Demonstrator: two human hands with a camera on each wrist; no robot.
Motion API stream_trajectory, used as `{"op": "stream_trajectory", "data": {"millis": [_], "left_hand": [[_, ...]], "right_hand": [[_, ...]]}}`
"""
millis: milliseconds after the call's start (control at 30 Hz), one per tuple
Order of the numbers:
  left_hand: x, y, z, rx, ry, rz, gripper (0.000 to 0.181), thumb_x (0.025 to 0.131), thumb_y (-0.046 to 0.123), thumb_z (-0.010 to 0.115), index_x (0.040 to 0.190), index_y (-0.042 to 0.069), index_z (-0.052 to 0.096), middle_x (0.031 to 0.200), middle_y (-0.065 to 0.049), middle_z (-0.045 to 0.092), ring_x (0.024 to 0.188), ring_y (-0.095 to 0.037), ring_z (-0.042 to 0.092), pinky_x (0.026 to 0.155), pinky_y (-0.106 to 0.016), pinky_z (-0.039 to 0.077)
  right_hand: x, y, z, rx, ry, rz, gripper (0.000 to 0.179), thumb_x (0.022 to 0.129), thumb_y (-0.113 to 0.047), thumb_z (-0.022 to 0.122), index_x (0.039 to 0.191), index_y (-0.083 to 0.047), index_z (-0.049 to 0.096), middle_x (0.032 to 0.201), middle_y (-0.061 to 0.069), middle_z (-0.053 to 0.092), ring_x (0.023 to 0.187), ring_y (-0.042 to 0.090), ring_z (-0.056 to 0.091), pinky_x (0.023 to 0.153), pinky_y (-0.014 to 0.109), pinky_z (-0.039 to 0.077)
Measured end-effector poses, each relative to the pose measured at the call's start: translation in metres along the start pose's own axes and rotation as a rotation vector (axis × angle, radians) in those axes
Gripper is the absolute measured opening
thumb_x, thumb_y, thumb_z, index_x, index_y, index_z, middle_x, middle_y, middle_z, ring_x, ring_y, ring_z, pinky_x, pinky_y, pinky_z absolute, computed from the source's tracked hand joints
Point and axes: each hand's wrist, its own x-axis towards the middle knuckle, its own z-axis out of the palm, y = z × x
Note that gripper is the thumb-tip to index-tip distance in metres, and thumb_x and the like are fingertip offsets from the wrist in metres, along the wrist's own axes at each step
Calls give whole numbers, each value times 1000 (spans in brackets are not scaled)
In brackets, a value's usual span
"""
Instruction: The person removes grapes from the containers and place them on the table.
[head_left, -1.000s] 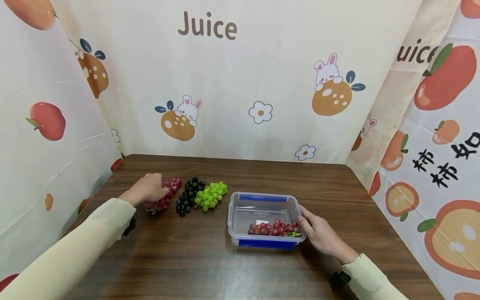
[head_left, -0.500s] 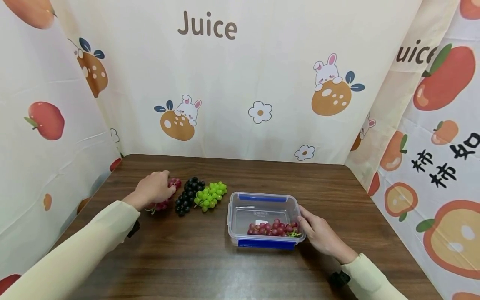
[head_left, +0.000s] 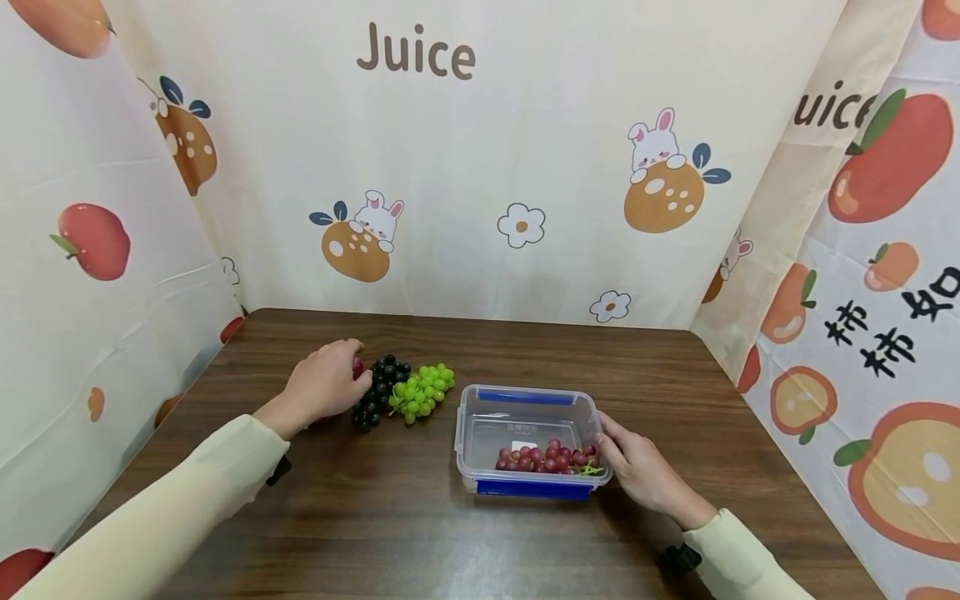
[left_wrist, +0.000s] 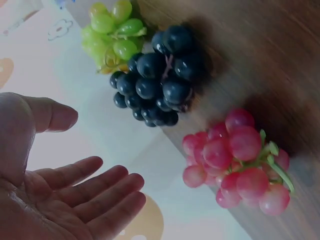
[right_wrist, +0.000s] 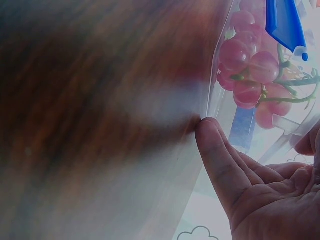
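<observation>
My left hand (head_left: pixel 322 383) is over the left end of the grape row, mostly hiding a red bunch in the head view. In the left wrist view its fingers are extended, apart from the bunch of red grapes (left_wrist: pixel 237 162) and the bunch of black grapes (left_wrist: pixel 155 80). A bunch of green grapes (head_left: pixel 423 387) lies right beside the black ones. My right hand (head_left: pixel 645 471) holds the right side of a clear plastic food container (head_left: pixel 487 425), thumb at the rim and fingers along the outer wall. Inside it, another bunch of red grapes (head_left: pixel 543 458) lies along the near side.
A brown wooden table (head_left: pixel 360 517) carries everything. Its back edge meets a printed curtain (head_left: pixel 465 167), and more printed cloth (head_left: pixel 885 350) hangs at both sides. Blue latches (head_left: pixel 534 488) run along the container's long sides.
My left hand has shifted right over the red grapes toward the black bunch, covering more of the red one. The grapes, container and right hand have stayed put.
</observation>
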Motion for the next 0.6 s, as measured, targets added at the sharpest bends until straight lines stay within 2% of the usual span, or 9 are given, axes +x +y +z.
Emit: {"op": "stream_trajectory", "data": {"millis": [100,267,367,433,500,600], "left_hand": [[-3,5,2,-6,13,19,51,98,25,63,137,-7,56,121,-25,64,88,-33,64,72,-53,53],[-7,14,4,-48,23,59,46,99,25,64,134,-4,59,92,-11,62,65,-21,52,56,-40,43],[-10,19,6,-61,51,99,41,98,23,65,130,-2,62,99,-12,66,75,-25,62,62,-44,51],[-11,22,9,-60,77,122,40,98,24,66,129,-1,63,114,-16,68,91,-31,68,74,-51,55],[-13,25,11,-61,104,154,40,97,24,67,128,-1,64,124,-20,67,105,-36,68,84,-56,55],[-13,30,14,-78,128,194,38,96,24,68,126,1,65,122,-19,68,105,-35,68,85,-54,55]], "right_hand": [[0,0,1,1,7,5,51,111,-23,48,156,-2,40,101,5,68,77,12,57,67,27,46],[-1,0,1,-6,9,3,51,110,-22,48,156,-2,40,102,5,68,78,13,58,68,28,46],[-1,-1,0,-7,6,5,51,111,-23,48,156,-2,39,103,6,67,80,15,58,69,29,45],[-1,-1,0,-7,6,5,51,111,-23,48,156,-1,39,105,6,67,81,16,58,70,29,45],[-1,-1,0,-4,4,7,51,111,-23,47,156,-1,39,103,6,66,80,15,57,69,29,44],[-1,-1,0,-7,4,7,51,111,-23,47,156,-1,39,97,4,65,78,14,56,69,29,43]]}}
